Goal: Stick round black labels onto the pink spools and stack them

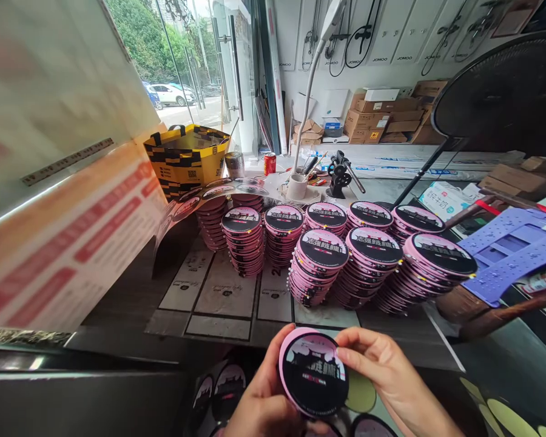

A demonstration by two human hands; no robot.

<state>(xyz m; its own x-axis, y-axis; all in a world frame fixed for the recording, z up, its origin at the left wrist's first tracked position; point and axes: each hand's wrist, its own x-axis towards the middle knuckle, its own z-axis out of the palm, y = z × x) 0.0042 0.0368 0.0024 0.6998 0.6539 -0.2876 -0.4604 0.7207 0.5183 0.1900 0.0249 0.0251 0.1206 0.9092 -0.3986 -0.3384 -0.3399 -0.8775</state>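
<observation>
Both my hands hold one round pink-and-black badge (313, 372) low in the middle of the view. My left hand (261, 397) grips its left edge and underside with curled fingers. My right hand (386, 370) pinches its right edge with thumb and fingers. Below the badge lies a printed sheet (222, 388) with more round designs and some empty yellow-green circles (361, 393). On the dark table (131, 303) beyond stand several tall stacks of the same badges (318, 267).
A yellow-and-black bag (186, 158) stands at the back left, with a red can (270, 163) and a white cup of pens (297, 185) behind the stacks. A purple plastic piece (509, 249) lies at right, under a black fan (505, 91). A big printed board (68, 243) leans at left.
</observation>
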